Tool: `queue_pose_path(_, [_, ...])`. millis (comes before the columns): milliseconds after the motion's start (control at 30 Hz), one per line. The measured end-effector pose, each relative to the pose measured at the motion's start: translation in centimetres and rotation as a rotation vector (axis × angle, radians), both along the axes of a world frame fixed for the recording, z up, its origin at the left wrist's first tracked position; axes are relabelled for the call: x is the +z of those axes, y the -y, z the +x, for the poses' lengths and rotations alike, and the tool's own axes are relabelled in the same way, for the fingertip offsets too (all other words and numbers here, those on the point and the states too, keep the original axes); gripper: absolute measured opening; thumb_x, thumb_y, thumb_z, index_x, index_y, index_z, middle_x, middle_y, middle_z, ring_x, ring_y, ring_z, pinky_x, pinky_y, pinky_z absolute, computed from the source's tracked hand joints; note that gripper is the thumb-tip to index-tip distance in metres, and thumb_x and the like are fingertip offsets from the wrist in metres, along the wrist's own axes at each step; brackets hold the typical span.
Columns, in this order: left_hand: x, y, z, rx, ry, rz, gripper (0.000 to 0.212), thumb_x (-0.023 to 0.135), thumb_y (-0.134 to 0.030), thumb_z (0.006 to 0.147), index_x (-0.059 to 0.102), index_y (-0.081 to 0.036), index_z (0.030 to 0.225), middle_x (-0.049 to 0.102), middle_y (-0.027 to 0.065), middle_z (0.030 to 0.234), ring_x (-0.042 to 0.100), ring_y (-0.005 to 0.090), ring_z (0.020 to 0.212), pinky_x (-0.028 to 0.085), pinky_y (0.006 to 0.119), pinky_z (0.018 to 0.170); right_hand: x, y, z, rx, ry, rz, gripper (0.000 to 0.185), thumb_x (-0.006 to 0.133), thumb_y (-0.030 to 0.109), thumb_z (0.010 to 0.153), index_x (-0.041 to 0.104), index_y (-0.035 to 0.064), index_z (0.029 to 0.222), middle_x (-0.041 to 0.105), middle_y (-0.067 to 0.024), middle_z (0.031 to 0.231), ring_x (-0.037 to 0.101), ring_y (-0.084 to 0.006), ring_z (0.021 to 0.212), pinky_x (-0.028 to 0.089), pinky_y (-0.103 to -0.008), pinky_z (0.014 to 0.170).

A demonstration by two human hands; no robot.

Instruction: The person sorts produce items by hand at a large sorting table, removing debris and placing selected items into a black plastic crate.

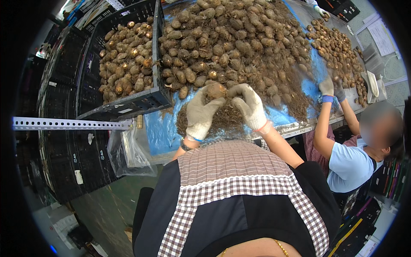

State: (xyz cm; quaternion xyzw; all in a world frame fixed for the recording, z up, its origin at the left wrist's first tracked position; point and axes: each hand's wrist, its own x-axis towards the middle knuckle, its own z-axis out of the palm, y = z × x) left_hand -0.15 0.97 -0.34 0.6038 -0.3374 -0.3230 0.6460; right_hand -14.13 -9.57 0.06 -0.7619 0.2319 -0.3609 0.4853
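My left hand (pixel 203 110), in a soiled white knit glove, holds a brown taro corm (pixel 216 91) between thumb and fingers. Close by on the right, my gloved right hand (pixel 249 104) is curled with thumb and fingertips near the corm's side; whether something small is between them cannot be told. Below both hands lies a mat of loose root fibres (pixel 224 120) on blue plastic sheeting (pixel 160 131). Beyond them rises a large heap of hairy taro corms (pixel 237 41). To the left, a black plastic crate (pixel 128 102) holds cleaner corms (pixel 128 64).
A co-worker (pixel 350 160) in gloves works at the right, near a second corm pile (pixel 337 48). Another gloved hand (pixel 322 12) shows at the far top right. Stacked black crates (pixel 61 93), a perforated metal bar (pixel 70 123) and a clear plastic bag (pixel 128 157) are on the left.
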Motion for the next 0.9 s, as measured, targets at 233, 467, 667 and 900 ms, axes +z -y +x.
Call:
queue_pose_path(233, [0.0,0.0,-0.5,-0.043,0.000,0.034,0.049,0.071,-0.008,0.088,0.053,0.006,0.132,0.065,0.0137,0.121,0.062,0.0198,0.110,0.050,0.031,0.095,2.0,0.4,2.3,-0.012,-0.044,-0.275,0.014,0.067,0.015,0.088,0.065,0.0022,0.092,0.061,-0.0166,0.081,0.063,-0.0345,0.074,0.050,-0.0395,0.066])
queue_pose_path(467, [-1.6,-0.3,0.0,-0.011,-0.243,-0.068,0.044,0.067,-0.005,0.091,0.053,0.005,0.132,0.065,0.0110,0.116,0.063,0.0175,0.102,0.052,0.031,0.090,-2.2,0.6,1.3,0.013,-0.264,-0.044,0.011,0.065,0.011,0.088,0.064,0.0011,0.094,0.064,-0.0169,0.086,0.064,-0.0332,0.079,0.051,-0.0376,0.070])
queue_pose_path(667, [-0.7,-0.1,0.5,-0.075,0.139,0.048,0.050,0.068,-0.015,0.093,0.051,0.006,0.134,0.066,0.0152,0.116,0.064,0.0219,0.105,0.051,0.032,0.094,-0.3,1.7,0.5,0.153,-0.134,0.217,0.045,0.066,0.017,0.092,0.056,0.0034,0.133,0.061,-0.0121,0.126,0.063,-0.0181,0.100,0.052,-0.0324,0.088])
queue_pose_path(900, [0.2,-0.2,0.9,0.008,0.587,-0.038,0.065,0.075,-0.029,0.087,0.050,0.003,0.139,0.063,0.0211,0.123,0.062,0.0302,0.113,0.049,0.037,0.095,1.0,1.8,1.3,0.255,-0.060,0.690,0.042,0.060,0.019,0.097,0.054,-0.0006,0.134,0.061,-0.0117,0.126,0.061,-0.0150,0.104,0.054,-0.0274,0.081])
